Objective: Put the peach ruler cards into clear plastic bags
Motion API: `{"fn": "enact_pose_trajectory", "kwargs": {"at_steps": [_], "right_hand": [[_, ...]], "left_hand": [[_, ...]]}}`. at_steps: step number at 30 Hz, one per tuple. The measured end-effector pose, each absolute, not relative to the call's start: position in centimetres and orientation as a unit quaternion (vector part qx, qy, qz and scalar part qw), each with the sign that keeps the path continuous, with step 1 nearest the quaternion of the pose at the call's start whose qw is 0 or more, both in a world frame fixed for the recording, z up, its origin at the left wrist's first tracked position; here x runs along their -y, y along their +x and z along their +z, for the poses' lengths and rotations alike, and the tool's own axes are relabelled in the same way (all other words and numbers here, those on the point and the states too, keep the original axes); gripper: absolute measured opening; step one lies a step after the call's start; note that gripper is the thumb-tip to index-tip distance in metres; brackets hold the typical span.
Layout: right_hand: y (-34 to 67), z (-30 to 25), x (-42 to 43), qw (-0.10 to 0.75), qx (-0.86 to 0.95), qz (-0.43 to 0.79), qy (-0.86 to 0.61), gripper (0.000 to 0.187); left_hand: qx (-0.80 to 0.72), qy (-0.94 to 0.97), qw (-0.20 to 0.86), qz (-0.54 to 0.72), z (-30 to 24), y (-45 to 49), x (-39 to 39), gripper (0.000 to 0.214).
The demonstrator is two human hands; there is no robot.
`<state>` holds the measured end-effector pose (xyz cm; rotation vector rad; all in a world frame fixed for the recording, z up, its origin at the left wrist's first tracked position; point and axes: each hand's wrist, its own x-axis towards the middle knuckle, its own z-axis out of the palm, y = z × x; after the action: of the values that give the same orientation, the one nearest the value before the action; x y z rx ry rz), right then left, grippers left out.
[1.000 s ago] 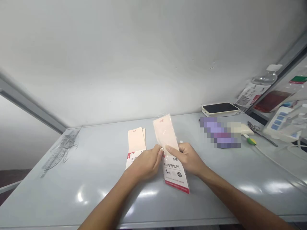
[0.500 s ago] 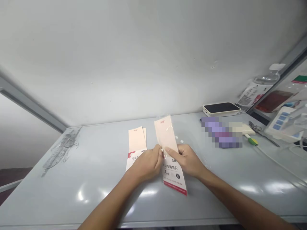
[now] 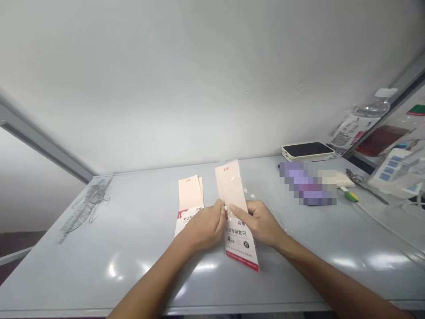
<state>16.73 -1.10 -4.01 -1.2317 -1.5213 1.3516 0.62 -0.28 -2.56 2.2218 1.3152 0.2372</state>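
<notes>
Both my hands hold a long card in a clear plastic sleeve [image 3: 232, 190] upright over the grey table [image 3: 133, 248]. The card is pale pink on top, white with printed characters and a red strip at the bottom. My left hand [image 3: 204, 227] pinches its left edge near the middle. My right hand [image 3: 259, 221] grips it from the right, fingers closed around it. A small stack of similar cards [image 3: 189, 199] lies flat on the table just left of my left hand.
A phone [image 3: 307, 151] lies face up at the back right by the wall. Beside it are a blurred purple patch [image 3: 307, 188], a green and yellow thing [image 3: 351, 196], scissors [image 3: 361, 182], a white cable and a plastic bottle [image 3: 360, 122]. A drawing [image 3: 84, 210] marks the table's left.
The sleeved card has shifted slightly down and towards me between my hands. Both hands keep their grip in nearly the same place.
</notes>
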Motion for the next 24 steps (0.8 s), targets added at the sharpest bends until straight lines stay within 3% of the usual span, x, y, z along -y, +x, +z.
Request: {"fn": "enact_pose_trajectory", "kwargs": {"at_steps": [15,24], "right_hand": [[16.62,-3.8,1.25,0.386,0.601,0.515,-0.473,0.038],[17.06,-3.3,0.65,0.386,0.563,0.562,-0.467,0.038]], "left_hand": [[-0.521,0.811,0.243,0.112,-2.83,1.31,0.57,0.021],[-0.509,0.811,0.24,0.157,-2.08,0.86,0.21,0.024]]}}
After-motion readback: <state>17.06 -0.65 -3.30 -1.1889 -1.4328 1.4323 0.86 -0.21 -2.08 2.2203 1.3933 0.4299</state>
